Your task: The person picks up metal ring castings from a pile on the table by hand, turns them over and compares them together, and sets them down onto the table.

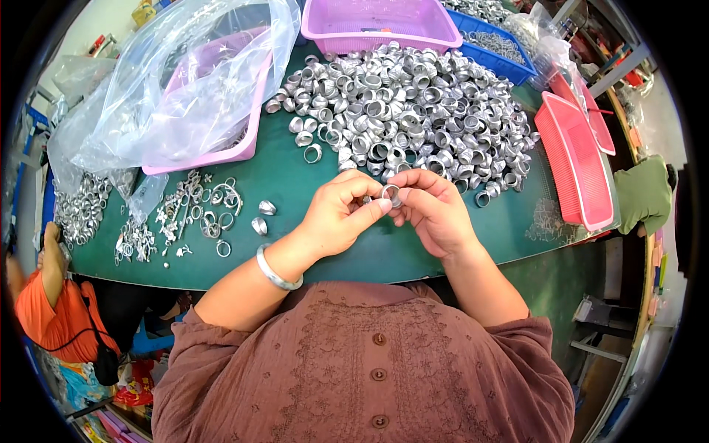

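A silver-coloured metal ring (391,194) is pinched between the fingertips of both hands, held just above the table's green top. My left hand (341,210), with a pale bangle on its wrist, grips the ring's left side with thumb and forefinger. On the ring's right side, my right hand (434,207) closes thumb and fingers. Just beyond my fingers lies a large heap of similar metal rings (413,111). Two loose rings (260,225) and a small scatter of thin rings and jewellery pieces (193,203) lie left of my left hand.
A lilac basket (380,26) stands behind the heap; another lilac basket (251,140), partly under clear plastic bags (148,88), is at far left. A blue tray (509,70) and red baskets (565,148) stand right. A person in orange (55,317) sits at left; one in green (646,196) is at right.
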The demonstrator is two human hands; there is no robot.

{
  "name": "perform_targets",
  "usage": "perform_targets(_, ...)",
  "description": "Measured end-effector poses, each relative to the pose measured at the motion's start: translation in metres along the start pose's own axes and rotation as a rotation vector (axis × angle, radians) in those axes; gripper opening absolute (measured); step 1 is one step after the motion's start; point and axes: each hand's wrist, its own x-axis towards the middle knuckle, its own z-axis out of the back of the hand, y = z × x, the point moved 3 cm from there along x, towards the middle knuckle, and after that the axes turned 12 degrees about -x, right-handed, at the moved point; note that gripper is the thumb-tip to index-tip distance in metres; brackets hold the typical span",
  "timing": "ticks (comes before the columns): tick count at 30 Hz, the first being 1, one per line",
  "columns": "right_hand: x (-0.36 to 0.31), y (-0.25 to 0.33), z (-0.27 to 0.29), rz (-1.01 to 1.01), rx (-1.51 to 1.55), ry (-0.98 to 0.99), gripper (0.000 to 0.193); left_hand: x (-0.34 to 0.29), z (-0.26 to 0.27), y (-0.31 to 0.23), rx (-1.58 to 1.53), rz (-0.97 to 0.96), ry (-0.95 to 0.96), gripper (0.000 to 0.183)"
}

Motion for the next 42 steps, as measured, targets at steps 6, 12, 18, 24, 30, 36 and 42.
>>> perform_targets(6, -0.001, 0.001, -0.001, -0.018, 0.003, 0.002, 0.013, -0.001, -0.001, 0.001, -0.029, 0.028, -0.004, 0.009)
perform_targets(12, 0.000, 0.000, -0.002, -0.042, -0.006, -0.017, 0.011, -0.001, -0.003, -0.002, -0.005, 0.002, 0.005, 0.008)
perform_targets(18, 0.001, 0.000, -0.003, -0.089, 0.002, -0.011, 0.011, -0.001, -0.001, 0.002, -0.121, 0.058, 0.007, 0.013)
perform_targets(24, 0.002, 0.000, -0.002, -0.113, 0.097, 0.036, 0.015, -0.001, -0.002, -0.001, -0.384, 0.318, -0.048, 0.017)
perform_targets(30, 0.001, 0.002, -0.004, -0.079, 0.087, 0.025, 0.013, 0.000, 0.001, 0.004, -0.489, 0.370, -0.042, 0.016)
perform_targets(36, -0.001, 0.005, -0.008, 0.013, 0.010, -0.029, 0.012, 0.001, 0.005, 0.005, -0.530, 0.359, -0.041, 0.014)
perform_targets(42, -0.005, 0.006, -0.012, 0.080, -0.065, -0.050, 0.013, 0.001, 0.005, 0.007, -0.545, 0.322, -0.035, 0.014)
